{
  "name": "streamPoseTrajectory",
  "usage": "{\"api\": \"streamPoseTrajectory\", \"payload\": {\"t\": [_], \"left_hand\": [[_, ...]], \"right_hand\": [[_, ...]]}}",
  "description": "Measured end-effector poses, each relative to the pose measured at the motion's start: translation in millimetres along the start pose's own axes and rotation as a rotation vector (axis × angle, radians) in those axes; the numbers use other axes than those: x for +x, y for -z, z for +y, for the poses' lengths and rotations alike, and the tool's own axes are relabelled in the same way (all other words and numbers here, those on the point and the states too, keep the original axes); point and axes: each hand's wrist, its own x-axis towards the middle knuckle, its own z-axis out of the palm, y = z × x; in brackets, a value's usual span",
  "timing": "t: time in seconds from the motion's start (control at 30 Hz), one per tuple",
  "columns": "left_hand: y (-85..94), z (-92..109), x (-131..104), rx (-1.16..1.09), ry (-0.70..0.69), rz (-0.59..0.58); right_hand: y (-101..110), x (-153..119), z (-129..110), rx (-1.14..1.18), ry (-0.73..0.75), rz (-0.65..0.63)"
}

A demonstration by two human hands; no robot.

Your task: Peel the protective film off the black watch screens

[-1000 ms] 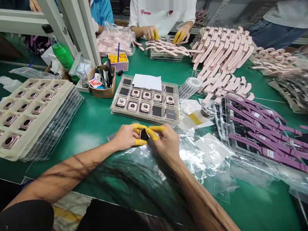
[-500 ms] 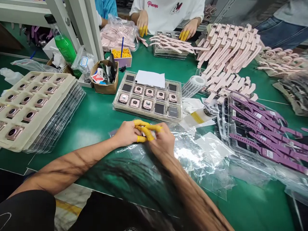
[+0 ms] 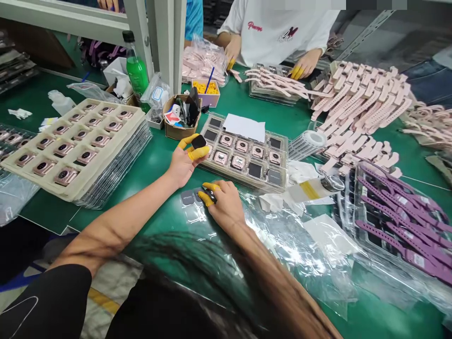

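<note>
My left hand (image 3: 185, 160), with yellow finger cots, is raised near the front left corner of the tray and grips a small watch body (image 3: 198, 141), its black face turned up. Below it, my right hand (image 3: 226, 202), also in yellow finger cots, pinches at a clear film sheet (image 3: 197, 215) with dark square stickers (image 3: 188, 197). Exactly what lies between those fingertips is partly hidden. Just beyond stands a clear compartment tray (image 3: 243, 180) holding pink watch bodies (image 3: 241, 145) and dark squares, with a white paper (image 3: 245, 127) over its back edge.
At left is a stack of trays (image 3: 116, 160) with pink watch bodies. A carton of tools (image 3: 181, 115), a green bottle (image 3: 137, 70) and a box of yellow finger cots (image 3: 206, 89) stand behind. Purple straps (image 3: 399, 216) and pink straps (image 3: 356, 94) lie right. A co-worker's hands (image 3: 306, 65) are opposite.
My hands were together over the film; now they are apart. The left has risen away with the watch body, while the right is down at the dark stickers. The view has swung left.
</note>
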Motion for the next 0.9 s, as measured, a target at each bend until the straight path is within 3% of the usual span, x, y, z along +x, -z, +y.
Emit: {"api": "streamPoseTrajectory", "payload": {"t": [0.2, 0.4, 0.57, 0.73, 0.9], "left_hand": [[-6.5, -1.2, -12.8, -0.003, 0.050, -0.121], [-4.8, -2.4, -14.1, 0.031, 0.076, -0.087], [-2.2, -0.8, -14.2, 0.064, 0.051, -0.123], [-2.3, -0.4, -15.9, 0.069, 0.044, -0.132], [0.0, -3.3, -12.7, 0.052, 0.013, -0.123]], "right_hand": [[-7.6, -3.2, 6.4, 0.095, -0.035, 0.070], [-17.5, -2.5, 4.0, 0.057, -0.048, 0.124], [-20.4, 1.0, 3.2, -0.003, -0.021, 0.180], [-15.2, -9.4, -6.4, -0.049, 0.044, 0.154], [-23.7, -23.1, -13.6, -0.022, 0.084, 0.087]]}}
